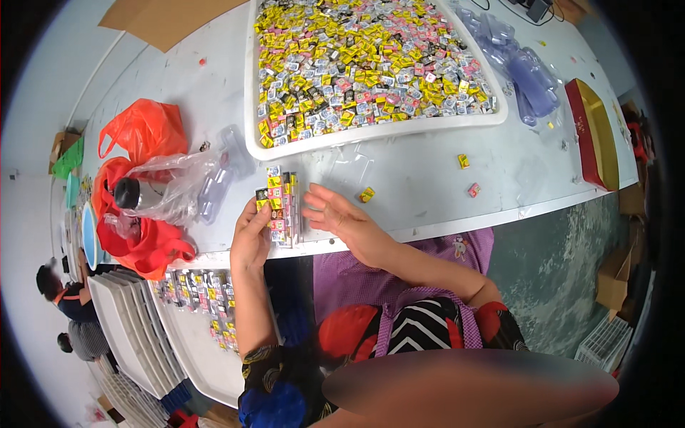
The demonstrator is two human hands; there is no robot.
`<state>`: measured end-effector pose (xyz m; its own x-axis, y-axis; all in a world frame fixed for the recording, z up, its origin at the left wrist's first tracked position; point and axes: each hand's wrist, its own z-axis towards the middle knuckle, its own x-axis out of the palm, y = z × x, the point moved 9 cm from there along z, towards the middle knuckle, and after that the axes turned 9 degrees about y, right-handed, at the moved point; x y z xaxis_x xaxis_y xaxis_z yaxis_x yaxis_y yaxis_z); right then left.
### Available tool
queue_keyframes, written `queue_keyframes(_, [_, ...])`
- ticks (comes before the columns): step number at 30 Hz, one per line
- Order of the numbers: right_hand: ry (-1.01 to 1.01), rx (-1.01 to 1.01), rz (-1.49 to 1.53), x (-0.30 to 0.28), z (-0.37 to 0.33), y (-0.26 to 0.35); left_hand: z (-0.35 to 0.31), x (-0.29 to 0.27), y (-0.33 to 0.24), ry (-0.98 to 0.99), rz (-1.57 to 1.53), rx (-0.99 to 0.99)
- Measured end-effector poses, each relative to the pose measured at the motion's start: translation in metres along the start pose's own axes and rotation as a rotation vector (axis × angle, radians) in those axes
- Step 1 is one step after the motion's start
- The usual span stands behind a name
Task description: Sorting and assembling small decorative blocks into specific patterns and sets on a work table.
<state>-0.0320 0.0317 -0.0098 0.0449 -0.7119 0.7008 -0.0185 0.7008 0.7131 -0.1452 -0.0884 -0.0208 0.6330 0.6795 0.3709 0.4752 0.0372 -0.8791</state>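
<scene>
Close to the front edge of the table (428, 189), my left hand (250, 235) is closed around a stacked block of tiny printed boxes (280, 214), in yellow, pink, black and white. Its thumb lies on the block's near-left side, with clear plastic showing along the right side. Beside the block, just to its right, my right hand (346, 220) has its fingers stretched out and holds nothing. Beyond both hands, a large white tray (385, 131) is filled with loose tiny boxes of the same kind. A clear plastic piece (349, 165) lies between the tray and my right hand.
Single loose boxes (463, 161) are scattered at right. Red plastic bags (146, 128), a bottle with a black cap (128, 192) and clear plastic shells stand left. More shells (531, 82) and a red-and-gold box lid (589, 135) lie right. Stacked trays (128, 332) and two people are at lower left.
</scene>
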Motion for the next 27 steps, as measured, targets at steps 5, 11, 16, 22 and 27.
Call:
queue_keyframes(5, [-0.034, -0.01, 0.039, -0.001, -0.006, -0.002, -0.011, 0.01, -0.004, 0.046, -0.12, 0.017])
queue_keyframes(11, [-0.056, -0.02, 0.05, -0.003, -0.01, 0.004, -0.011, 0.019, -0.005, 0.15, -0.273, 0.021])
queue_keyframes(16, [-0.013, -0.047, -0.149, 0.006, -0.015, 0.017, -0.022, 0.037, -0.007, 0.412, -0.48, -0.017])
queue_keyframes(22, [-0.025, -0.151, -0.485, 0.016, -0.024, 0.035, -0.03, 0.041, -0.004, 0.272, -0.37, 0.0])
queue_keyframes(27, [-0.169, -0.358, -0.823, 0.0, -0.038, 0.076, -0.028, 0.034, -0.012, 0.274, -0.318, 0.045])
